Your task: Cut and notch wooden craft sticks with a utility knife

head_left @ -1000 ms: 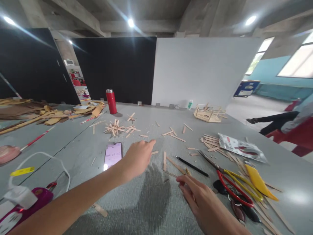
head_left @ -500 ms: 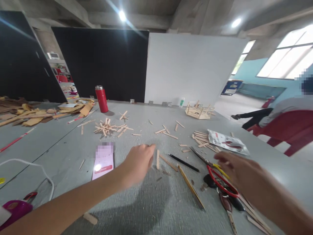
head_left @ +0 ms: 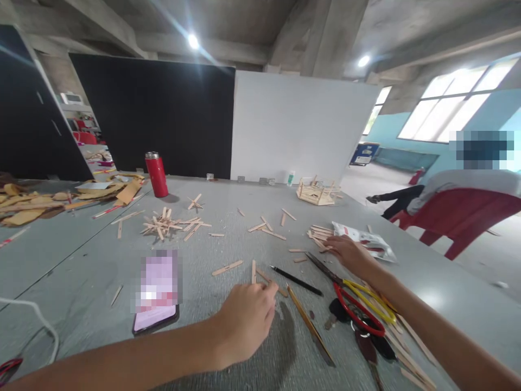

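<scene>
My left hand hovers low over the grey table, fingers curled, tips close to a wooden craft stick and other loose sticks; whether it holds anything is hidden. My right hand reaches far right, its fingers resting on a pile of craft sticks beside a white packet. A black pencil and red-and-yellow-handled scissors lie between my hands.
A phone lies left of my left hand. A red flask, a heap of sticks and a small stick structure stand farther back. Cardboard scraps at far left. A person sits on a red chair at right.
My right hand has moved from near the table's front out to the stick pile at the right. My left hand has drawn back toward me and lowered. The view has shifted right.
</scene>
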A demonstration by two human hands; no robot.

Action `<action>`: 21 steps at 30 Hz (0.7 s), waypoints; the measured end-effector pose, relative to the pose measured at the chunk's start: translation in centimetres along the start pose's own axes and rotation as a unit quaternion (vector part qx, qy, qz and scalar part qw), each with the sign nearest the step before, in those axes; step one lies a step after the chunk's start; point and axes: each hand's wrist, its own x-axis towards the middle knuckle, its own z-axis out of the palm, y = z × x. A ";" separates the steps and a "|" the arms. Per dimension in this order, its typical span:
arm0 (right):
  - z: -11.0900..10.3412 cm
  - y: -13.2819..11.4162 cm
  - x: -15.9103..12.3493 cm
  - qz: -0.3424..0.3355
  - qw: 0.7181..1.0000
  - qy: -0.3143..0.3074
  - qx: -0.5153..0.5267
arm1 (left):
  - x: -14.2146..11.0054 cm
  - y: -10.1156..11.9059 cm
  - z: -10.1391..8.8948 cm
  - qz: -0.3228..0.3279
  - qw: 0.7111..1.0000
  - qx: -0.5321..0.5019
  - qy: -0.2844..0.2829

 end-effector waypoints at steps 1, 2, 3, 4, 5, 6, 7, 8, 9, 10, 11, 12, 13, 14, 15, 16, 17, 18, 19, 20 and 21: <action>0.1 -0.2 0.2 -0.006 1.000 -0.025 0.013 | 0.1 -0.2 0.0 -0.003 1.000 -0.010 0.001; 0.1 -0.5 0.4 -0.011 0.998 -0.058 0.026 | 0.1 -0.4 -0.1 -0.008 1.000 -0.021 0.004; -0.1 -0.7 0.6 -0.011 0.995 -0.090 0.038 | 0.2 -0.6 -0.2 -0.014 0.999 -0.034 0.008; -0.3 -1.0 0.8 -0.001 0.994 -0.102 0.049 | 0.3 -0.8 -0.5 -0.021 0.999 -0.048 0.013; -0.6 -1.4 0.9 0.014 0.992 -0.109 0.061 | 0.4 -1.0 -0.8 -0.028 0.997 -0.063 0.020; -0.9 -1.9 1.0 0.032 0.991 -0.110 0.075 | 0.6 -1.2 -1.1 -0.037 0.996 -0.079 0.028; -1.3 -2.6 0.9 0.052 0.988 -0.109 0.092 | 0.7 -1.5 -1.5 -0.046 0.993 -0.097 0.038; -1.6 -3.4 0.7 0.071 0.985 -0.110 0.113 | 0.9 -1.7 -1.9 -0.057 0.990 -0.118 0.047; -1.8 -4.5 0.3 0.091 0.980 -0.108 0.140 | 1.1 -1.9 -2.2 -0.068 0.986 -0.141 0.055; -2.0 -5.8 -0.2 0.109 0.971 -0.120 0.173 | 1.2 -2.0 -2.4 -0.079 0.981 -0.167 0.060; -2.1 -7.3 -1.0 0.123 0.959 -0.136 0.215 | 1.3 -2.0 -2.5 -0.091 0.975 -0.195 0.060; -2.1 -9.0 -1.9 0.137 0.943 -0.159 0.257 | 1.2 -2.0 -2.4 -0.101 0.967 -0.226 0.055; -2.2 -10.7 -2.9 0.150 0.926 -0.181 0.294 | 1.1 -1.8 -2.1 -0.111 0.959 -0.258 0.046; -2.2 -12.4 -4.0 0.159 0.907 -0.210 0.329 | 0.9 -1.6 -1.7 -0.120 0.949 -0.290 0.029; -2.1 -14.1 -5.0 0.162 0.888 -0.234 0.362 | 0.6 -1.2 -1.3 -0.126 0.939 -0.321 0.006; -2.2 -15.7 -6.0 0.162 0.871 -0.254 0.388 | 0.3 -0.8 -0.7 -0.130 0.927 -0.350 -0.023; -2.2 -17.0 -7.0 0.159 0.857 -0.270 0.410 | -0.1 -0.3 -0.1 -0.129 0.915 -0.378 -0.063; -2.3 -18.1 -7.7 0.154 0.846 -0.279 0.428 | -0.4 0.1 0.4 -0.127 0.903 -0.399 -0.097; -2.5 -18.8 -8.4 0.145 0.837 -0.288 0.442 | -0.6 0.5 0.9 -0.120 0.893 -0.414 -0.127; -2.8 -19.3 -8.9 0.135 0.830 -0.300 0.450 | -0.8 0.7 1.3 -0.112 0.887 -0.422 -0.151; -3.0 -19.4 -9.2 0.130 0.831 -0.302 0.449 | -1.0 0.8 1.6 -0.105 0.883 -0.423 -0.173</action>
